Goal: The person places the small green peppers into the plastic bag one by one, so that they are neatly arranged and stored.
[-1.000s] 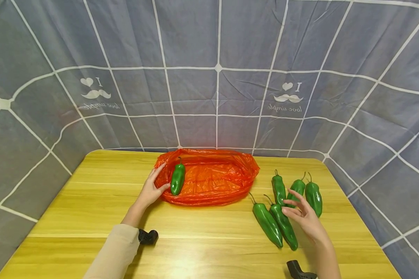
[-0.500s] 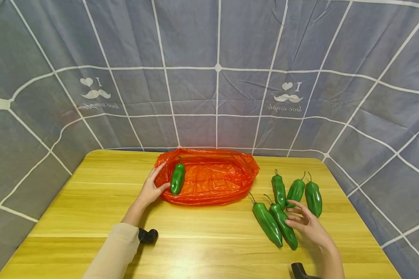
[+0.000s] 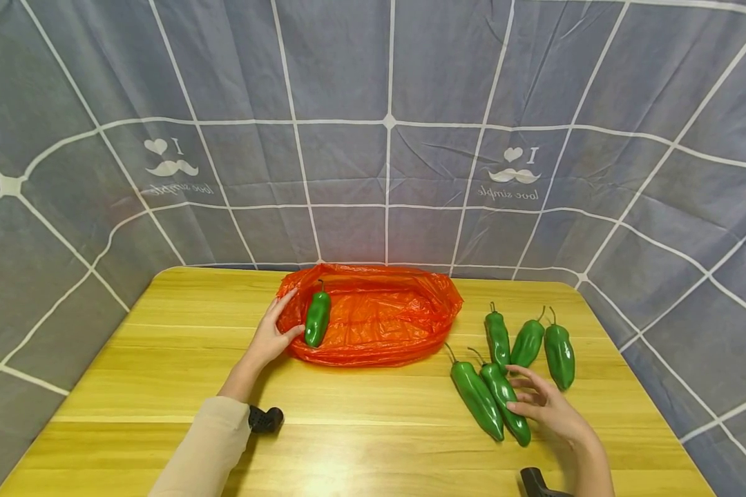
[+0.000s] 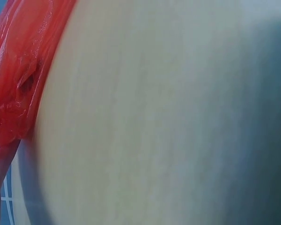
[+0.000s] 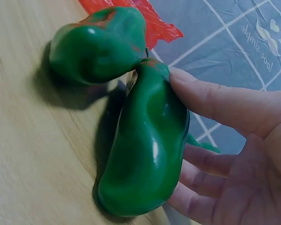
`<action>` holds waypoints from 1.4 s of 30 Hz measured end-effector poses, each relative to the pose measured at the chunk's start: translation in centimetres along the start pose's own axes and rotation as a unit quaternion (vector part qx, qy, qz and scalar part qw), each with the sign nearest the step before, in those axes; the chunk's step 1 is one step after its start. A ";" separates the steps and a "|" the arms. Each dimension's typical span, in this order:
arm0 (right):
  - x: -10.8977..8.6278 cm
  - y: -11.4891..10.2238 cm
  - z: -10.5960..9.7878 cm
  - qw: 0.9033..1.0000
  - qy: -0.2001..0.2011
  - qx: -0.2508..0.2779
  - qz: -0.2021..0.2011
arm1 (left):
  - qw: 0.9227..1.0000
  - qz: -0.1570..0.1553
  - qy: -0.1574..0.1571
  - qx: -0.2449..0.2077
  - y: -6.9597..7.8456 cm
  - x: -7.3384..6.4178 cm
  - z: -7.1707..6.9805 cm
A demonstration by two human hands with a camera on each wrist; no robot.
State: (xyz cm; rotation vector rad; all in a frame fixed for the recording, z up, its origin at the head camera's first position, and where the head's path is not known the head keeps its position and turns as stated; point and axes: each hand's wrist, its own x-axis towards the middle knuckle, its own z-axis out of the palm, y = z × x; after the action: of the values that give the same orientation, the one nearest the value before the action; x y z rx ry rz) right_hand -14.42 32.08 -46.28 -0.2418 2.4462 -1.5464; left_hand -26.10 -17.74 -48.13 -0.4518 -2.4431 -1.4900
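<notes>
A red plastic bag (image 3: 373,352) lies spread with its mouth up, holding one green pepper (image 3: 318,321) at its left end. My left hand (image 3: 272,338) rests at the bag's left rim, thumb and fingers spread along it; in the left wrist view its thumb goes behind the red film (image 4: 21,70). On the right, my right hand (image 3: 548,407) reaches down beside a long green pepper (image 3: 506,404). Its thumb touches the pepper (image 5: 147,145) near the stem end in the right wrist view, fingers loosely bent along the side, their tips partly hidden.
Another pepper (image 3: 476,400) lies close to the left of the touched one. Behind them are a slim pepper (image 3: 497,338) and two more, a middle pepper (image 3: 527,342) and a far-right pepper (image 3: 559,357). The wooden table (image 3: 360,442) meets a grey-blue checked curtain (image 3: 373,159).
My right hand has come down and nearer to me, from over the back peppers to the side of the front long pepper. My left hand and the bag have stayed put.
</notes>
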 end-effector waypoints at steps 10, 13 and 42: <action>0.2 -0.2 -0.2 0.998 -0.032 -0.053 0.018 | 1.000 -0.015 -0.005 -0.005 0.0 0.0 0.0; 0.2 -0.2 -0.3 0.998 -0.054 -0.044 0.010 | 1.000 -0.012 -0.004 -0.006 0.0 0.0 0.0; 0.4 0.7 0.3 0.998 0.002 0.014 -0.068 | 1.000 -0.014 -0.003 0.005 -0.2 0.0 0.0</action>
State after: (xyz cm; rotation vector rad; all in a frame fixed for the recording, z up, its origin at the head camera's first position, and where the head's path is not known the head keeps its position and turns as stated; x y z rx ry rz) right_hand -14.75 31.99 -47.11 -0.4072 2.4556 -1.6349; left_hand -26.20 -17.82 -48.31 -0.4234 -2.4688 -1.4897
